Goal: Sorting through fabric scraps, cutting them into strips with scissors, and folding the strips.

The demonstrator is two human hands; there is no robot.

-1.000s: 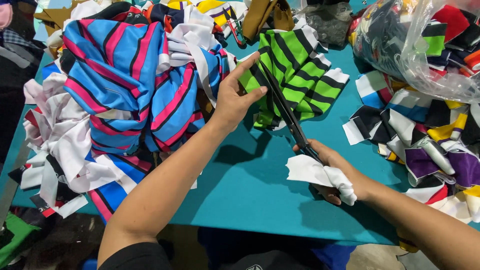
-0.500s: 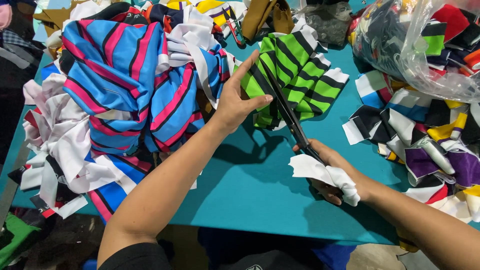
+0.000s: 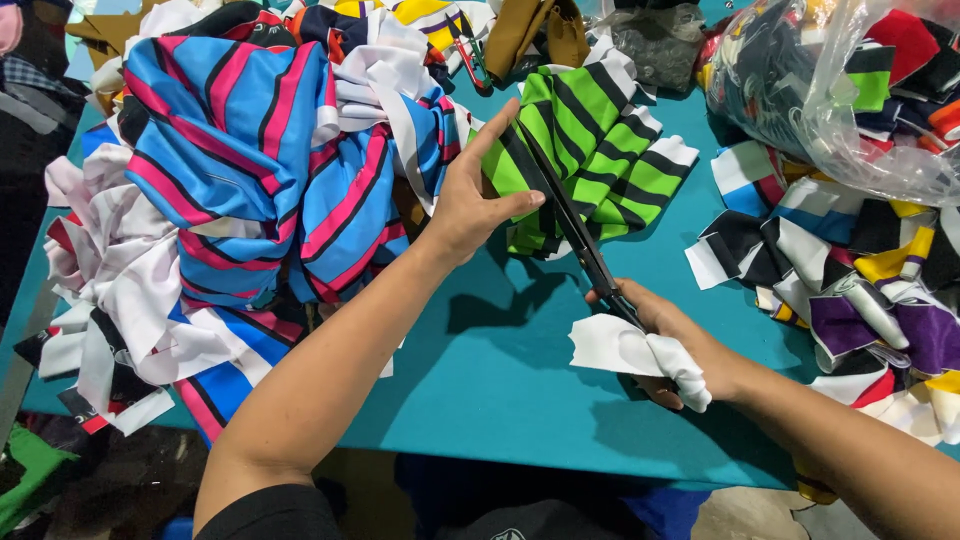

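My left hand (image 3: 470,200) grips the near left edge of a green and black striped cloth (image 3: 600,150) lying on the teal table (image 3: 480,370). My right hand (image 3: 670,340) holds long black scissors (image 3: 570,215), with a white scrap of cloth (image 3: 625,350) wrapped around the handle. The blades run up and across the striped cloth, just right of my left thumb.
A heap of blue, pink and white striped cloth (image 3: 250,180) lies on the left. Mixed coloured scraps (image 3: 840,270) cover the right side, under a clear plastic bag (image 3: 850,90) full of pieces. Brown cloth (image 3: 535,35) and more scraps sit at the back.
The scissors have moved slightly further into the striped cloth. My left hand keeps its hold with little movement.
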